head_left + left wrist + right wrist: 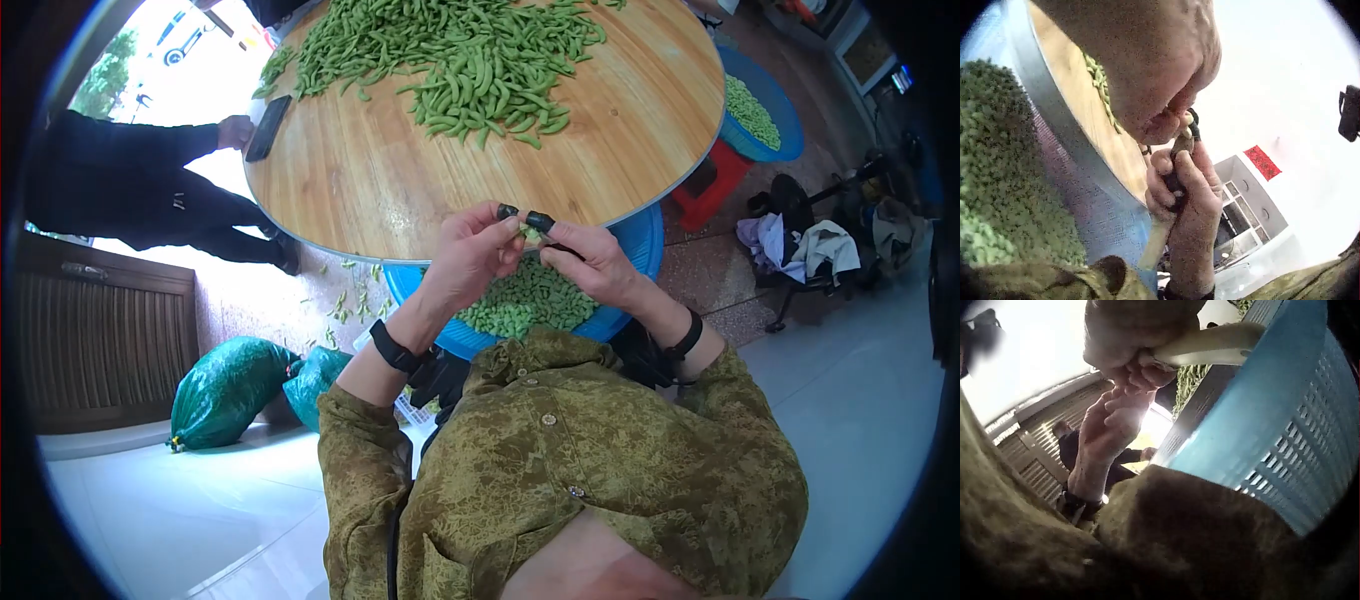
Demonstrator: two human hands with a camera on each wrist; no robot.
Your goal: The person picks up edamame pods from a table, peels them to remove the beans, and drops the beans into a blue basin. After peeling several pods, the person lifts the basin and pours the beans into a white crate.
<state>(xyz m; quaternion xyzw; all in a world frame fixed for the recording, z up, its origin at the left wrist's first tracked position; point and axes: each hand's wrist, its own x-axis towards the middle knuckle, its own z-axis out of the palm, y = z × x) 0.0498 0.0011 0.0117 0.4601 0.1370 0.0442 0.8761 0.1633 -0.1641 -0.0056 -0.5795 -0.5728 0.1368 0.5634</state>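
Both hands meet over the near edge of the round table, above a blue basket of shelled green beans. Between their fingertips is a small edamame pod, partly hidden by the fingers. The left hand pinches it from one side, and the right hand from the other. Black covers wrap a digit on each hand. Up close in the left wrist view, a pale green bean shows between the left fingers and the right thumb. A large heap of unshelled edamame pods lies across the far part of the table.
The wooden table carries a phone at its left edge, beside a person in dark clothes. Another blue basin of beans rests on a red stool. Green sacks and scattered pods are on the left floor.
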